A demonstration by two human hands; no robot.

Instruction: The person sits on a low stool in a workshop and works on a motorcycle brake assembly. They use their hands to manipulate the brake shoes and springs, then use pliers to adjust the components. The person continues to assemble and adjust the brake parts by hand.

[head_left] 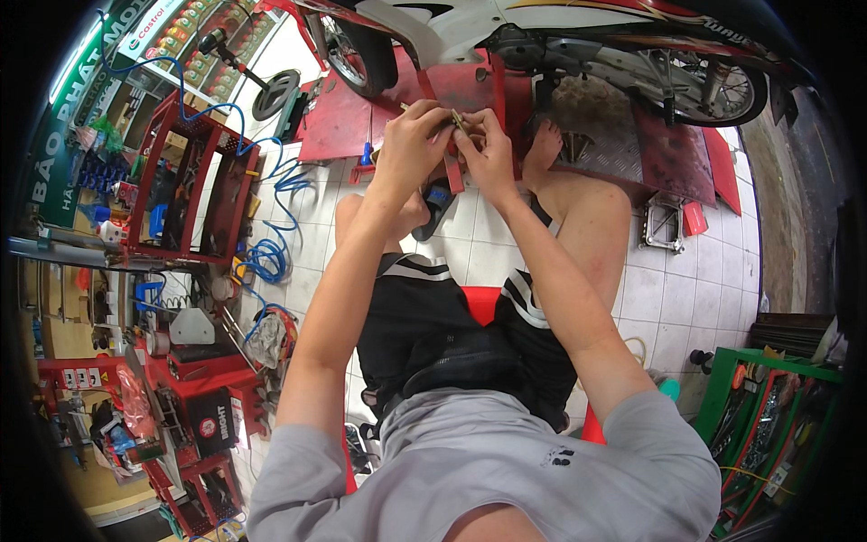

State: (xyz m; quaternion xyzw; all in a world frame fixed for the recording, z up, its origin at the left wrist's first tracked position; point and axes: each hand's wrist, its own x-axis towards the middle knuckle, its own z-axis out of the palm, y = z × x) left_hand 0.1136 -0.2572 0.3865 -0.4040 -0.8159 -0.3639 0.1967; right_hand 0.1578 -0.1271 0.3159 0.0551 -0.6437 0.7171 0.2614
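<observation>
Both my hands are raised in front of my knees, close together. My left hand [417, 144] is closed, with its fingertips pinched on a small brass-coloured metal part [458, 118]. From the other side, my right hand [488, 152] grips the same part between thumb and fingers. The part is too small, and too covered by the fingers, to tell its exact kind. Just beyond and below the hands is a red metal lift platform [339, 122]. A motorbike [452, 36], white and red, stands on it.
A blue-handled screwdriver [367, 154] is near the platform's left side. Coiled blue air hose [264, 262] lies beside a red tool cart [194, 248]. At right are a metal frame-shaped part [663, 222], a red box [694, 219] and a green tool rack [722, 388].
</observation>
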